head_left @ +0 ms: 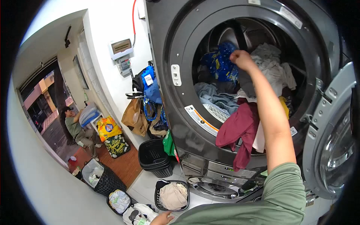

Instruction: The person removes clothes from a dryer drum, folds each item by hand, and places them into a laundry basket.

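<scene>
Inside the open dryer drum, my right hand (240, 60) has its fingers closed at the edge of a blue patterned cloth (221, 62); the fingertips are too small to show a clear grip. Grey clothes (270, 67) lie to its right, and light blue clothes (215, 97) below on the left. A maroon garment (240, 129) hangs over the drum's lower rim. Low in the view, my left hand (162, 218) is partly cut off by the frame edge, near a black basket (157, 202) holding beige cloth (173, 196). Its fingers are mostly hidden.
The round dryer door (332, 138) stands open at right. Stacked black baskets (155, 157) stand left of the machine. More laundry baskets (103, 180) line the left wall. Beyond the doorway, a person (77, 127) sits beside bags (108, 129). Bags (150, 86) hang on the wall.
</scene>
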Demonstrator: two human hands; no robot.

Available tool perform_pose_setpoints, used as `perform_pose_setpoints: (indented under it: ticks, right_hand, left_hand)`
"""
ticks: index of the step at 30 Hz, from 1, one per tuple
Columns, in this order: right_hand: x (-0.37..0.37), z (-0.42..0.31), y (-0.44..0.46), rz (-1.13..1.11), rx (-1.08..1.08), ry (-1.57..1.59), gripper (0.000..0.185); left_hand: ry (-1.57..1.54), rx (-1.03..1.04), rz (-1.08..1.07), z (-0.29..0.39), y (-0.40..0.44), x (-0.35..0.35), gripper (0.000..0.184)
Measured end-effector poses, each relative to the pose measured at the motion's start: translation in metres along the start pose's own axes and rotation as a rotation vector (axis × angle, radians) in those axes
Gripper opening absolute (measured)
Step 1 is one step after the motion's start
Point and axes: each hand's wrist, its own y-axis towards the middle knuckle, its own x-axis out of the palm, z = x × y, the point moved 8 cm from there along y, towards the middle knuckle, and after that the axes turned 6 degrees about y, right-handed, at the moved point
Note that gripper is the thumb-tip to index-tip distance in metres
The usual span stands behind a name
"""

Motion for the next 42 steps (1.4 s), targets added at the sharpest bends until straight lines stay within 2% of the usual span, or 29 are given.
perform_pose_setpoints:
  ticks: [1, 3, 4, 6, 8, 9, 12, 13, 15, 17, 18, 19, 20, 22, 23, 26, 27, 29, 30, 32, 33, 35, 36, 37, 38, 39, 40, 41, 42]
  right_hand:
    - [0.019, 0.018, 0.006, -0.001, -0.098, 0.016, 0.016]
    - [0.074, 0.049, -0.022, -0.286, 0.274, -0.224, 0.036]
    - [0.098, 0.070, -0.047, -0.217, 0.341, -0.326, 0.056]
    - [0.165, 0.166, -0.069, -0.114, 0.304, -0.319, 0.055]
    - [0.160, 0.132, -0.075, -0.122, 0.392, -0.369, 0.042]
    - [0.118, 0.069, -0.074, -0.116, 0.358, -0.446, 0.035]
    - [0.034, 0.001, -0.040, 0.256, 0.005, 0.095, 0.030]
    - [-0.004, -0.038, -0.051, 0.513, -0.155, 0.007, 0.030]
    - [-0.027, -0.105, -0.068, 0.143, -0.104, 1.154, 0.022]
    - [-0.051, -0.172, -0.113, 0.108, -0.139, 1.438, 0.020]
    - [-0.052, -0.200, -0.139, 0.020, -0.098, 1.394, 0.023]
    - [-0.043, -0.212, -0.173, 0.062, 0.101, 1.354, 0.036]
    - [-0.038, -0.211, -0.200, 0.125, -0.043, 0.988, 0.052]
    - [-0.011, -0.226, -0.274, -0.080, -0.077, 0.755, 0.050]
    - [0.011, -0.225, -0.314, -0.264, -0.032, 0.737, 0.050]
    - [0.062, -0.199, -0.411, -0.670, 0.188, 0.676, 0.049]
    - [0.062, -0.196, -0.429, -0.741, 0.215, 0.595, 0.049]
    - [0.048, -0.203, -0.440, -0.900, 0.182, 0.227, 0.047]
    - [0.051, -0.193, -0.451, -0.833, -0.098, 0.362, 0.045]
    - [0.053, -0.142, -0.506, -0.637, -0.648, 0.621, 0.042]
    - [0.062, -0.137, -0.505, -0.877, -0.541, 0.567, 0.050]
    - [0.056, -0.107, -0.499, -0.758, 0.531, 1.222, 0.071]
    - [0.050, -0.133, -0.497, -0.689, 0.604, 1.682, 0.078]
    - [0.052, -0.157, -0.495, -0.579, 0.664, 2.137, 0.086]
    - [0.065, -0.176, -0.499, -0.583, 0.529, 2.095, 0.092]
    - [0.076, -0.180, -0.495, -0.508, 0.396, 1.597, 0.085]
    - [0.087, -0.183, -0.492, -0.451, 0.323, 1.077, 0.077]
    - [0.087, -0.187, -0.482, -0.432, 0.343, 0.863, 0.069]
    - [0.093, -0.181, -0.476, -0.473, 0.422, 0.937, 0.058]
  left_hand:
    - [0.042, 0.074, 0.029, 0.012, 0.016, -0.012, 0.056]
    - [0.166, 0.298, 0.272, 0.086, 0.040, -0.058, 0.055]
    - [0.208, 0.316, 0.292, 0.134, 0.040, -0.083, 0.051]
    - [0.234, 0.424, 0.320, 0.204, 0.037, -0.107, 0.047]
    - [0.210, 0.594, 0.322, 0.235, 0.029, -0.107, 0.045]
    - [0.133, 0.598, 0.261, 0.235, 0.022, -0.105, 0.043]
    - [-0.094, 0.530, 0.044, 0.206, 0.013, -0.086, 0.038]
    - [-0.132, 0.509, 0.061, 0.197, 0.009, -0.090, 0.036]
    - [-0.202, 0.477, 0.103, 0.193, 0.006, -0.108, 0.034]
    - [-0.291, 0.625, 0.199, 0.217, 0.013, -0.141, 0.034]
    - [-0.424, 0.735, 0.235, 0.238, 0.013, -0.160, 0.044]
    - [-0.812, 0.709, 0.100, 0.251, 0.025, -0.167, 0.062]
    - [-1.203, 0.656, -0.066, 0.270, 0.035, -0.173, 0.089]
    - [-1.676, 0.814, -0.523, 0.328, 0.017, -0.186, 0.107]
    - [-1.525, 0.808, -0.285, 0.349, -0.005, -0.199, 0.107]
    - [-1.434, 1.119, -0.449, 0.395, -0.048, -0.198, 0.090]
    - [-1.148, 1.120, -0.382, 0.372, -0.028, -0.188, 0.076]
    - [-0.867, 0.713, -0.153, 0.332, 0.000, -0.167, 0.063]
    - [-0.866, 0.745, -0.015, 0.328, 0.000, -0.168, 0.055]
    - [-1.160, 0.669, -0.052, 0.300, 0.011, -0.161, 0.039]
    - [-1.228, 0.677, 0.002, 0.289, 0.015, -0.167, 0.034]
    - [-1.205, 0.713, 0.243, 0.275, 0.017, -0.184, 0.028]
    - [-1.216, 0.745, 0.284, 0.275, 0.016, -0.184, 0.038]
    - [-0.939, 0.812, 0.405, 0.292, 0.002, -0.188, 0.046]
    - [-0.655, 0.867, 0.514, 0.318, -0.021, -0.191, 0.055]
    - [-0.362, 0.909, 0.605, 0.335, -0.036, -0.188, 0.064]
    - [-0.195, 0.902, 0.544, 0.327, -0.027, -0.178, 0.067]
    - [-0.027, 0.906, 0.484, 0.318, -0.018, -0.168, 0.072]
    - [0.012, 0.796, 0.470, 0.307, -0.015, -0.173, 0.067]
